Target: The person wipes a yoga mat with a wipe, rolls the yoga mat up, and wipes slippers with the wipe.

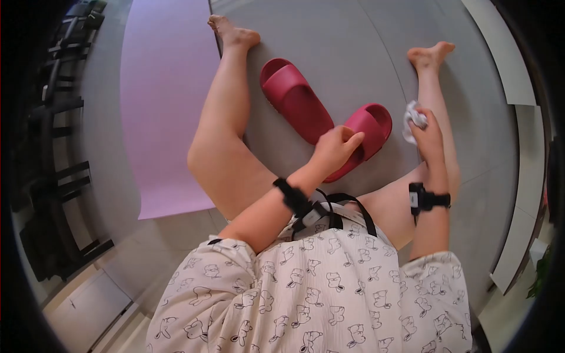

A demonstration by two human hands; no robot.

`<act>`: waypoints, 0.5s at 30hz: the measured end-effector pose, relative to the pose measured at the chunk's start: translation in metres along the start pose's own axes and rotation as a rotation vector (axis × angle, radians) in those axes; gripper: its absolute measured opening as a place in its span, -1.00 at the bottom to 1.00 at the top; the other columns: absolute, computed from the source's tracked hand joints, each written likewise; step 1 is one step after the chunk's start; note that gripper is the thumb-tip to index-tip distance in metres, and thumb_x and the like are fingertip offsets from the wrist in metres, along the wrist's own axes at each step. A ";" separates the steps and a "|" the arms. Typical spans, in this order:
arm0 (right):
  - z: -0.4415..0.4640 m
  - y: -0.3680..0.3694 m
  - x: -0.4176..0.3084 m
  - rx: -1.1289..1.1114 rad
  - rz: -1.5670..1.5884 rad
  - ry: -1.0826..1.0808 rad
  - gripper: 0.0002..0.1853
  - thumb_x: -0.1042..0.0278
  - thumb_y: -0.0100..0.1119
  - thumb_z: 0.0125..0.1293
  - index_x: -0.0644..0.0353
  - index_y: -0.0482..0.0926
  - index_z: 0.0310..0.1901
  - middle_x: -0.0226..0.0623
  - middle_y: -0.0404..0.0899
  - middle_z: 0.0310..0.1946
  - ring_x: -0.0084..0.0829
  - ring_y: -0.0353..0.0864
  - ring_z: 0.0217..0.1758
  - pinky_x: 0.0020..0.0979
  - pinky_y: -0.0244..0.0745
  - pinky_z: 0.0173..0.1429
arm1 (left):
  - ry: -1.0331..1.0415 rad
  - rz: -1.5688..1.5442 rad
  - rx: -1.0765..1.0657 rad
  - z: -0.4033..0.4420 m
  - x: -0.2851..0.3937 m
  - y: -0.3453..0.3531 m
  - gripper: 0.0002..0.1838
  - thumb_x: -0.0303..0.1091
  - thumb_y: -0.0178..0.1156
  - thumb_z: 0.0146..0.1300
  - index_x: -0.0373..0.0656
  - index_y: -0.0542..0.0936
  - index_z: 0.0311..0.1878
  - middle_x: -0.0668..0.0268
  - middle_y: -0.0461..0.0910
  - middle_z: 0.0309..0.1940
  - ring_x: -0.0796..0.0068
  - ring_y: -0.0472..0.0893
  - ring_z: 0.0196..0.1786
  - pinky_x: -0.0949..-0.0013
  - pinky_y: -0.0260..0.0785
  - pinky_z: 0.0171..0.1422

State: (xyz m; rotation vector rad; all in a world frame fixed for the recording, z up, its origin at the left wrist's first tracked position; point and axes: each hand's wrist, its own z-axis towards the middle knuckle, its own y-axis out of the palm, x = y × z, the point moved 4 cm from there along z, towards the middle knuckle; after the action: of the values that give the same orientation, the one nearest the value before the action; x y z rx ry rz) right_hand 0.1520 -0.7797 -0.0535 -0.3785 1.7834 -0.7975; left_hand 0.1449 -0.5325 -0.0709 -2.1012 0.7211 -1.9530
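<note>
My left hand [339, 146] is closed, its fingers curled and the thumb out to the right. It lies over the left edge of the right-hand red slipper [372, 126], and whether the fingers grip anything is hidden. Beside it on the floor rests the other red slipper [300, 106], its toe end pointing up and left. My right hand [431, 138] is wrapped round a crumpled white cloth [414, 120], held next to my right shin and apart from the slippers. Each wrist has a black strap with a small device.
My bare legs are spread on the grey tiled floor [335, 35], on either side of the slippers. A pink-lilac mat [162, 117] stretches along the left. Dark racks or chairs [65, 176] stand at far left. White panels [524, 153] line the right, with a plant [538, 276] below.
</note>
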 end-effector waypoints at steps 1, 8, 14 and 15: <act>0.012 0.016 0.003 0.004 0.041 -0.097 -0.62 0.60 0.12 -0.01 0.16 0.46 -0.08 -0.19 0.53 -0.21 -0.28 0.53 -0.09 -0.36 0.42 0.00 | -0.235 -0.084 -0.128 0.012 -0.029 0.027 -0.63 -0.10 0.21 0.11 -0.26 0.47 -0.26 0.04 0.54 -0.34 0.14 0.55 -0.31 0.20 0.39 -0.19; 0.021 0.097 0.025 0.075 -0.173 -0.141 -0.74 0.56 0.11 0.00 0.06 0.50 -0.22 -0.20 0.51 -0.25 -0.08 0.50 -0.21 -0.20 0.42 -0.14 | -0.318 0.154 -0.057 0.013 -0.027 0.048 -0.50 0.02 0.21 0.11 -0.25 0.32 -0.22 -0.03 0.54 -0.48 -0.10 0.55 -0.35 0.07 0.38 -0.25; 0.028 0.083 0.048 -0.447 -0.049 -0.147 -0.79 0.41 0.11 0.10 0.08 0.52 -0.18 -0.11 0.52 -0.26 -0.09 0.53 -0.21 -0.25 0.41 -0.17 | -0.314 0.147 -0.096 0.013 -0.021 0.054 -0.48 -0.04 0.22 0.12 -0.21 0.25 -0.08 -0.07 0.55 -0.40 -0.12 0.55 -0.26 0.05 0.37 -0.19; 0.033 0.073 0.039 -0.493 -0.258 -0.227 -0.79 0.39 0.07 0.12 0.07 0.52 -0.16 -0.10 0.52 -0.25 -0.08 0.52 -0.19 -0.25 0.41 -0.14 | -0.347 0.155 -0.113 0.012 -0.021 0.053 -0.47 -0.03 0.21 0.12 -0.21 0.26 -0.05 -0.07 0.55 -0.37 -0.12 0.55 -0.24 0.06 0.38 -0.17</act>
State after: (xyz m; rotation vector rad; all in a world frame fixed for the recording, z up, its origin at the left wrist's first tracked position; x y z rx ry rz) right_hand 0.1780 -0.7622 -0.1368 -1.0007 1.7206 -0.4547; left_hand 0.1443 -0.5707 -0.1151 -2.2886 0.9042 -1.4475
